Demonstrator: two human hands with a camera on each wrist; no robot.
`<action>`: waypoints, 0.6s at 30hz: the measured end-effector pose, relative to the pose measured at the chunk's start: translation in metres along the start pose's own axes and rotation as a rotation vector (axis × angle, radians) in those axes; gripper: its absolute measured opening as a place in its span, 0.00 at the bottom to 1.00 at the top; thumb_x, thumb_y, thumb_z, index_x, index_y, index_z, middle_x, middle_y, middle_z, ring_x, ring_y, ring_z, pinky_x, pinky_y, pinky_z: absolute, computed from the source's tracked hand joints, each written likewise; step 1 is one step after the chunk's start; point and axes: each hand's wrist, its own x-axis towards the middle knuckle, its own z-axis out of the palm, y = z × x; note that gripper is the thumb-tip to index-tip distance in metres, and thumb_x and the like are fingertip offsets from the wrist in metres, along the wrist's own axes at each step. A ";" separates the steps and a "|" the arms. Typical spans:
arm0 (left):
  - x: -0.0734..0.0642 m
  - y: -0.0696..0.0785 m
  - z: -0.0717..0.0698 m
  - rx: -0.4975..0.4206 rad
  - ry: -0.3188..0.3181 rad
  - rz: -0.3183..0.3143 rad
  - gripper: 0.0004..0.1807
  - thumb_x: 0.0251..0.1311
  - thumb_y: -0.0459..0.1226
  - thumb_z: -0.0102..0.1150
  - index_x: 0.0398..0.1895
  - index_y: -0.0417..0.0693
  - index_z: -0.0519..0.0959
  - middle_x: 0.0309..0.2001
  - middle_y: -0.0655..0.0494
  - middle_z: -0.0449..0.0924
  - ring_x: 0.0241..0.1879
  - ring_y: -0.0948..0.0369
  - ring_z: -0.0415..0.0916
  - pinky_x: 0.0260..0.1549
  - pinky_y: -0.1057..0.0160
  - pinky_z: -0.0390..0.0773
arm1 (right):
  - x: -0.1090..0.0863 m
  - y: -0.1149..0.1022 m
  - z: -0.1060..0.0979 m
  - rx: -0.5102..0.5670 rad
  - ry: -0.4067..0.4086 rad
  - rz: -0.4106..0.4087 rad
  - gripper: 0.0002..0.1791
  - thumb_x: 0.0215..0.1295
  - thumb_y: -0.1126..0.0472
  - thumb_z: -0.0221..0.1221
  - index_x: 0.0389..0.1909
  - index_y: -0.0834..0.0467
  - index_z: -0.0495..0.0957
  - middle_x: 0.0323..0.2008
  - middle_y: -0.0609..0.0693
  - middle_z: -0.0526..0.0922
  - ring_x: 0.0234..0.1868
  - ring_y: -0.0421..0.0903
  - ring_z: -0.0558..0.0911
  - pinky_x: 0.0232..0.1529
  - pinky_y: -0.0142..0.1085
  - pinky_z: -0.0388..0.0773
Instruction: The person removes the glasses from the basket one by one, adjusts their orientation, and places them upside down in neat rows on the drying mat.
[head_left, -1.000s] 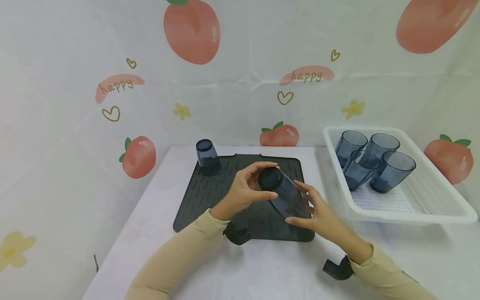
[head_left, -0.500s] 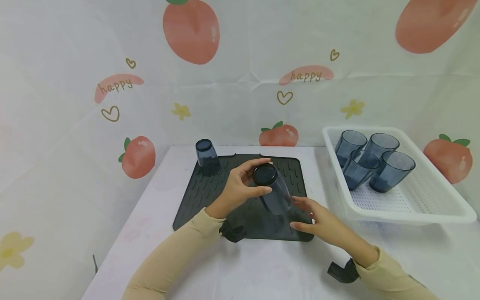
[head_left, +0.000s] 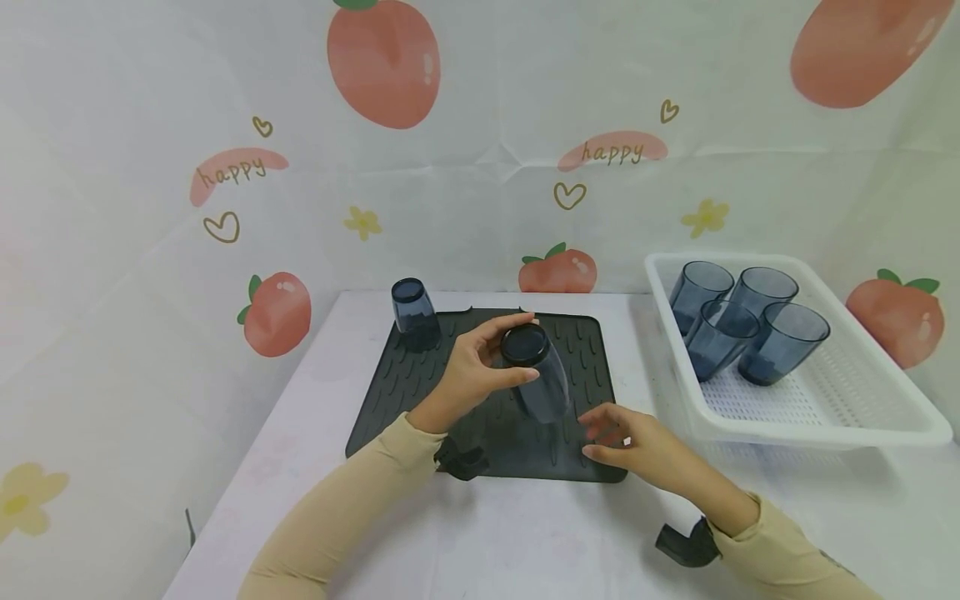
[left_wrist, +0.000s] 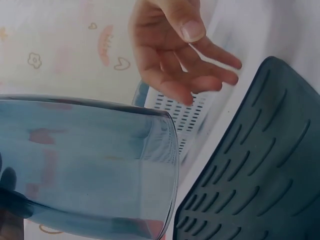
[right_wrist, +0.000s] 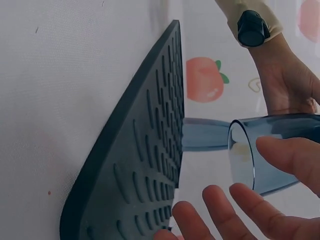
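My left hand (head_left: 474, 367) grips a blue-tinted drinking glass (head_left: 545, 387) near its dark base, thumb on the near side and fingers behind. The glass is upside down and slightly tilted, its rim hanging above the dark ridged drying mat (head_left: 480, 442). In the left wrist view the rim of the glass (left_wrist: 100, 165) points toward the mat. To the right, my right hand (head_left: 637, 442) is apart from the glass, fingers spread and loosely bent with nothing between them. A second glass (head_left: 414, 310) stands upside down on the mat's far left corner.
A white perforated basket (head_left: 825, 435) stands on the right of the white table (head_left: 525, 542), with several blue glasses (head_left: 783, 342) upright or leaning in its left part. A printed cloth wall (head_left: 465, 208) closes off the back.
The right hand has let go of the glass and drawn back a little to the right. The left hand has carried the glass leftward and turned it more upright, base up.
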 end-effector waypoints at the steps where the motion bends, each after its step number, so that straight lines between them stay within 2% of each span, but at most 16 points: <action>1: 0.000 0.000 -0.001 0.008 0.003 0.000 0.37 0.51 0.28 0.70 0.66 0.36 0.67 0.63 0.36 0.69 0.57 0.62 0.75 0.56 0.61 0.77 | 0.000 0.000 0.000 -0.002 -0.001 0.000 0.22 0.62 0.55 0.65 0.53 0.62 0.76 0.41 0.51 0.80 0.39 0.43 0.82 0.36 0.33 0.80; 7: 0.002 0.001 -0.004 0.034 0.015 0.005 0.37 0.50 0.21 0.66 0.66 0.35 0.67 0.64 0.36 0.69 0.57 0.63 0.75 0.54 0.63 0.78 | 0.000 0.000 0.001 -0.019 -0.003 -0.009 0.20 0.62 0.53 0.65 0.51 0.60 0.76 0.38 0.48 0.81 0.34 0.37 0.80 0.29 0.30 0.76; 12: 0.005 0.003 -0.007 0.039 0.024 0.008 0.37 0.50 0.22 0.67 0.66 0.35 0.68 0.64 0.37 0.69 0.56 0.63 0.75 0.54 0.63 0.78 | 0.000 0.001 0.002 -0.031 -0.002 -0.016 0.19 0.62 0.53 0.65 0.49 0.60 0.77 0.36 0.46 0.80 0.31 0.35 0.78 0.27 0.30 0.75; 18: 0.011 0.005 -0.012 0.056 0.037 0.020 0.36 0.51 0.22 0.67 0.66 0.35 0.68 0.63 0.36 0.69 0.55 0.63 0.76 0.53 0.61 0.79 | 0.001 0.003 0.004 -0.056 -0.013 0.015 0.18 0.62 0.53 0.65 0.47 0.59 0.77 0.34 0.45 0.80 0.28 0.36 0.77 0.25 0.30 0.73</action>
